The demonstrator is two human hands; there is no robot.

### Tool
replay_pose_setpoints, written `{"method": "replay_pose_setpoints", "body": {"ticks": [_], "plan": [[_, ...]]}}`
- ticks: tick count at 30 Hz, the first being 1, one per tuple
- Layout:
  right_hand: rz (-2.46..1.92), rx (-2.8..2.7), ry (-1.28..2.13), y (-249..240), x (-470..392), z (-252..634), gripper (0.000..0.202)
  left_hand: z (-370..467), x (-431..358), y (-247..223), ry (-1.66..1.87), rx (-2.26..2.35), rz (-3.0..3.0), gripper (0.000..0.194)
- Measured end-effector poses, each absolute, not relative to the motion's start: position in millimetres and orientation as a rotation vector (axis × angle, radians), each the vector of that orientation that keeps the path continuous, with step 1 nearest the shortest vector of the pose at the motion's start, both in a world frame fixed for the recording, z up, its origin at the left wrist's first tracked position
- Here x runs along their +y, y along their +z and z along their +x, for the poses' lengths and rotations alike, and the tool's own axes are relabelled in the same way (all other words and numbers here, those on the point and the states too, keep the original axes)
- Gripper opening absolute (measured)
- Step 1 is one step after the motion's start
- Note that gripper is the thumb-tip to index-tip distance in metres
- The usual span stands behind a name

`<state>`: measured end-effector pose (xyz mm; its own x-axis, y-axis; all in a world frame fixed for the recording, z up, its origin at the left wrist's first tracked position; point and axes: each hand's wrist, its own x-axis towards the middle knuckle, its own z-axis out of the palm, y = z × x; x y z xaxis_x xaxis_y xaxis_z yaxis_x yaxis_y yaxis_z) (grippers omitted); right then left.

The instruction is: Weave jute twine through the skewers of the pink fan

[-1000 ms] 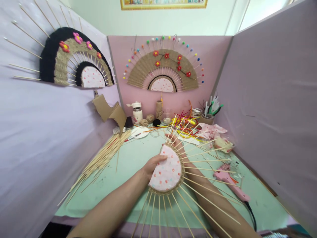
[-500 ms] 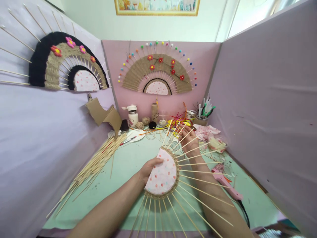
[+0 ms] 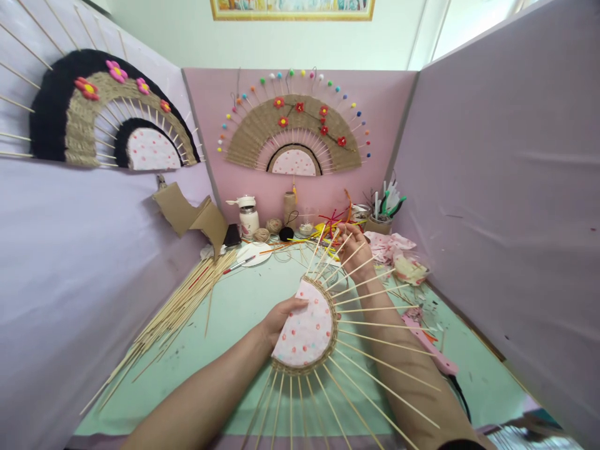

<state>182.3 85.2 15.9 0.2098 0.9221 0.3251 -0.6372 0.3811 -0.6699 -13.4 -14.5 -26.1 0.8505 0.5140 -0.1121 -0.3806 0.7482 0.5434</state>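
My left hand (image 3: 280,319) grips a half-round fan (image 3: 304,331) by its straight edge, thumb on the front and fingers behind. Its face is white cloth with small reddish dots, and a braided band of brown twine (image 3: 334,331) borders the curve. Thin wooden sticks (image 3: 375,324) radiate from that band, up, right and down towards me. Behind the upper sticks, my right hand (image 3: 359,256) is raised with its fingers bent and pinched near the stick tips. Whatever lies between those fingertips is too small to make out.
Loose sticks (image 3: 187,306) lie in a heap at left, near a white disc (image 3: 255,253). A pink glue gun (image 3: 431,347) rests beside my right forearm. Behind are a white bottle (image 3: 249,219), twine balls and a tool pot (image 3: 379,224). Finished fans (image 3: 293,128) hang on the partitions.
The camera view has turned slightly, so the surroundings sit a little to the left and higher. My right hand's fingers have shifted slightly by the stick tips. My left hand keeps its hold.
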Motion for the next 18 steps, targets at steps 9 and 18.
{"method": "replay_pose_setpoints", "body": {"ticks": [9,18], "plan": [[-0.587,-0.932,1.191,-8,104,162,0.029,-16,-17,-16,0.593,0.365,0.562,0.042],[-0.692,-1.301,1.41,-35,70,89,0.026,-18,-20,-8,0.789,0.394,0.622,0.056]]}}
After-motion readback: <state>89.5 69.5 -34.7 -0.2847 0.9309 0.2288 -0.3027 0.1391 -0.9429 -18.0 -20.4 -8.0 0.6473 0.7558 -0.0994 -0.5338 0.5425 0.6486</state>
